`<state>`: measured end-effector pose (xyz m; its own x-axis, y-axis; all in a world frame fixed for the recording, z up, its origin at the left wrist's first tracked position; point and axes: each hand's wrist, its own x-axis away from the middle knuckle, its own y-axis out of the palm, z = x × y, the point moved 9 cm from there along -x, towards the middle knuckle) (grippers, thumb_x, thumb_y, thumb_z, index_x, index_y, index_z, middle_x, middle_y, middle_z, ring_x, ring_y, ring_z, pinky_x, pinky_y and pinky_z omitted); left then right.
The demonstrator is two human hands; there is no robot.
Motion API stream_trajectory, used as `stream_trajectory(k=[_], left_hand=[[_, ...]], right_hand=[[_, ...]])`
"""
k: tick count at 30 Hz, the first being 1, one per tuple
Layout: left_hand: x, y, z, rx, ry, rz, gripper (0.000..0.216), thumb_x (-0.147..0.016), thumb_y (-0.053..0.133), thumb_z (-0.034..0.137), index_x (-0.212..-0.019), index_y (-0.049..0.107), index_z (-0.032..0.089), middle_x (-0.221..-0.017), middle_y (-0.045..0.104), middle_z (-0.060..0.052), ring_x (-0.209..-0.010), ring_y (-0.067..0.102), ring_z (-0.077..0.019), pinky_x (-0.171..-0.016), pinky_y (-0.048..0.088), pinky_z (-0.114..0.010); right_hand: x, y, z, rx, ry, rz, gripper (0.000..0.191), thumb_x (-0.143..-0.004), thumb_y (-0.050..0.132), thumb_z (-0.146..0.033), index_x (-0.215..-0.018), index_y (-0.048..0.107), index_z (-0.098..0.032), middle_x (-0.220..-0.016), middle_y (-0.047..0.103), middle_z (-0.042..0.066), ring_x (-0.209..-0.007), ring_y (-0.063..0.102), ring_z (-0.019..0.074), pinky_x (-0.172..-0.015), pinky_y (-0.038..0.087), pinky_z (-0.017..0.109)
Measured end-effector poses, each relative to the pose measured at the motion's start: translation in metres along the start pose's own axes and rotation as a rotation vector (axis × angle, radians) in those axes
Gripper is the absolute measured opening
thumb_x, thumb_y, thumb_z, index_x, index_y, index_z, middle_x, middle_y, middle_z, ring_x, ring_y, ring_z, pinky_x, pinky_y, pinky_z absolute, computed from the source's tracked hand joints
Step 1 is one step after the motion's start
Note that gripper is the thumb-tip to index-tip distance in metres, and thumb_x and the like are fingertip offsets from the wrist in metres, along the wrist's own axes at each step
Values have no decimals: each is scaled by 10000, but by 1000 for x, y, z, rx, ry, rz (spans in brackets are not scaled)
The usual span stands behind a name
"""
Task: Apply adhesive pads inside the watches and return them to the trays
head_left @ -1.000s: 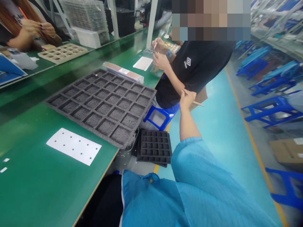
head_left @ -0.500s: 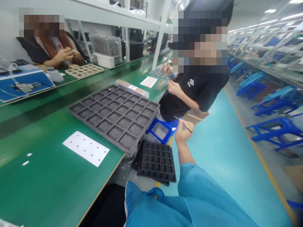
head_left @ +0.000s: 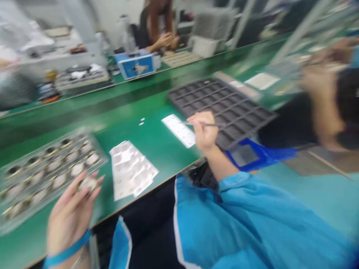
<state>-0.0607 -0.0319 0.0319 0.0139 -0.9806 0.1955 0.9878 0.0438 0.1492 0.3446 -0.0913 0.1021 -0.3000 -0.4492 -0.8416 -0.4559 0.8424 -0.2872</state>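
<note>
My left hand point(head_left: 72, 209), with a blue band at the wrist, has its fingers closed around a small round part point(head_left: 88, 184) with a pale face. It is beside a clear plastic tray point(head_left: 97, 147) that holds several similar round parts, gold-rimmed, some pale and some dark on top. My right hand point(head_left: 206, 130) pinches a pair of tweezers point(head_left: 211, 124), thin and dark, though blur hides their exact shape. It is above the table edge, near a white sheet point(head_left: 179, 130) with small dark marks. Between my hands are overlapping white sheets point(head_left: 131, 170).
A black compartment tray point(head_left: 232, 112) sits behind my right hand. Beyond are a blue box point(head_left: 136, 66) and a person's hands point(head_left: 168, 39). At right, a co-worker's arm point(head_left: 322, 101) is blurred. A blue stool point(head_left: 258, 155) stands beside the green table point(head_left: 151, 144).
The view has swung left, bringing my left hand, the round part and the clear tray into sight. My right hand, still pinching the tweezers, has moved from beside the stool to the table edge.
</note>
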Motion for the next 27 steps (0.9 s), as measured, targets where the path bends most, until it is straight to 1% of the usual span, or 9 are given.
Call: stream_trajectory(k=[3,6,9,12,15,19,22,24,27], left_hand=[[-9,-6,-2,173,-30,-29,499,-642,688,76,-1121,712,217,-1111,735,-46,-1058,692,-221,-880,586,-252],[-24,1,8,226,2,-146,565,-672,594,47,-1221,658,168,-1230,687,-106,-1131,665,-260,-1025,533,-382],[-31,3,16,248,-17,-229,627,-690,534,33,-1301,603,152,-1272,665,-116,-1158,652,-274,-1075,493,-452],[-35,0,22,274,-22,-275,597,-730,526,50,-1315,592,154,-1258,675,-104,-1152,656,-268,-1063,505,-458],[-44,-5,22,267,-38,-275,472,-809,586,122,-1278,618,167,-1221,693,-98,-1073,693,-235,-980,570,-382],[-57,-12,10,195,-102,-310,358,-781,724,197,-1134,675,165,-1010,744,-77,-839,740,-190,-679,620,-224],[-69,-32,6,79,-88,-312,339,-744,767,215,-1067,686,154,-907,735,-66,-787,733,-192,-634,619,-236],[-85,-58,17,-6,-9,-214,315,-752,756,207,-1056,690,154,-890,715,-57,-794,713,-176,-682,629,-273],[-122,-100,49,-172,185,56,210,-804,670,147,-1011,706,138,-930,673,-58,-792,658,-138,-773,623,-327]], right_hand=[[-12,90,-26,-31,73,-428,323,-984,384,-404,-935,654,-234,-887,714,54,-883,664,226,-866,500,393],[-4,170,-47,171,51,-837,276,-945,440,-308,-1057,671,-208,-841,716,66,-798,669,242,-778,497,372],[13,220,-42,525,48,-1118,260,-891,480,-226,-993,711,-166,-887,717,132,-814,676,281,-716,486,378],[28,245,-24,706,79,-1315,187,-847,588,-280,-867,725,-154,-900,712,153,-832,672,299,-671,479,370],[30,253,-15,689,92,-1322,210,-829,636,-380,-808,720,-190,-856,707,116,-796,658,279,-647,474,367],[23,247,-12,618,185,-1196,220,-874,583,-405,-831,696,-220,-841,705,102,-797,648,276,-655,467,377],[26,241,-7,549,300,-1200,215,-876,582,-439,-833,656,-242,-876,716,94,-854,650,298,-666,466,390],[25,237,-5,500,347,-1187,199,-871,590,-440,-821,634,-253,-914,723,102,-862,650,298,-671,463,400],[16,230,-5,427,368,-1079,147,-857,604,-393,-803,622,-257,-935,728,125,-858,652,283,-716,464,414]])
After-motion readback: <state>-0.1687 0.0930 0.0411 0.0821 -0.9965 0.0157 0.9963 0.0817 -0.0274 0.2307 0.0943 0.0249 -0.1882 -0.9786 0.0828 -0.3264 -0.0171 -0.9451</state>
